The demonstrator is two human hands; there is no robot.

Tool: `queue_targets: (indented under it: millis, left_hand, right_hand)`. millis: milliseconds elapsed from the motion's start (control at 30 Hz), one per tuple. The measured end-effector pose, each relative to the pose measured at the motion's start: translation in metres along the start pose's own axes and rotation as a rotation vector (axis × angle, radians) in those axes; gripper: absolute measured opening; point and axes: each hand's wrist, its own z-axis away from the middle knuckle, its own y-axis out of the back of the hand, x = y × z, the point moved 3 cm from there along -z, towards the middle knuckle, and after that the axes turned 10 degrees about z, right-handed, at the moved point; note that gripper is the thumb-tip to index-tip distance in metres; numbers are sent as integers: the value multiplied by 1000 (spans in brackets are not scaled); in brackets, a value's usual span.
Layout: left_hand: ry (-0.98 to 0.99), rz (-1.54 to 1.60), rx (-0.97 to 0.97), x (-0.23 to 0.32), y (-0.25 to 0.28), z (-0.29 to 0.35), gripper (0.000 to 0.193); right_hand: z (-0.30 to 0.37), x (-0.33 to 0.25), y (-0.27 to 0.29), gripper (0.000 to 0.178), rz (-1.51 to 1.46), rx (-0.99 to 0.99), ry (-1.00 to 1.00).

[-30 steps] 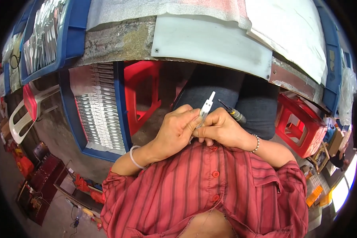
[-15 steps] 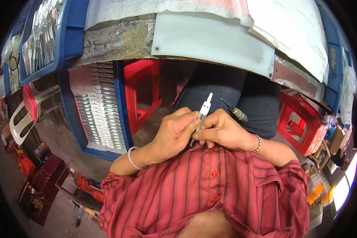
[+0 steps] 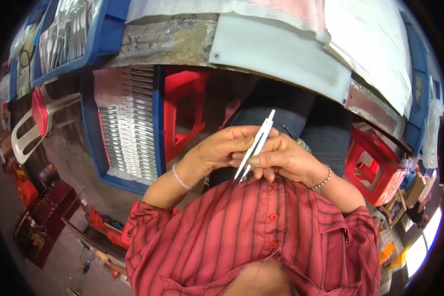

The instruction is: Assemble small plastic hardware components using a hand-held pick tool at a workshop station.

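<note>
A white drawing compass [image 3: 265, 128] is held in front of my shirt, its narrow top pointing away from me and its two legs slightly apart toward me. My left hand [image 3: 227, 145] pinches it from the left, thumb against the side of a leg. From the right, my right hand [image 3: 293, 158] grips the legs between thumb and fingers. Just beyond the right hand lies a screwdriver [image 3: 305, 145] on my dark trousers, its handle partly hidden by that hand.
On the left stands a blue crate [image 3: 159, 123] with stacked rows of similar compasses [image 3: 133, 135]. Another blue crate [image 3: 114, 29] of silvery pieces sits higher up. The worktable edge [image 3: 281, 49] runs across my knees. Red stools [image 3: 375, 165] flank my legs.
The compass has turned so that its legs now show between my hands. My fingers have shifted their hold and loosened around it. The whole view has moved slightly.
</note>
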Motion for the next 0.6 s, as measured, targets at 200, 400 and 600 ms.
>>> queue_targets:
  millis: [200,400,600]
  left_hand:
    - [-65,63,-50,-5,15,5,47]
    - [-112,58,-36,3,29,19,40]
    - [-121,90,103,4,37,31,32]
  right_hand:
    - [8,-4,-1,17,191,134,44]
    - [25,-31,-4,21,1223,474,787]
    - [15,-51,-62,36,1931,192,987]
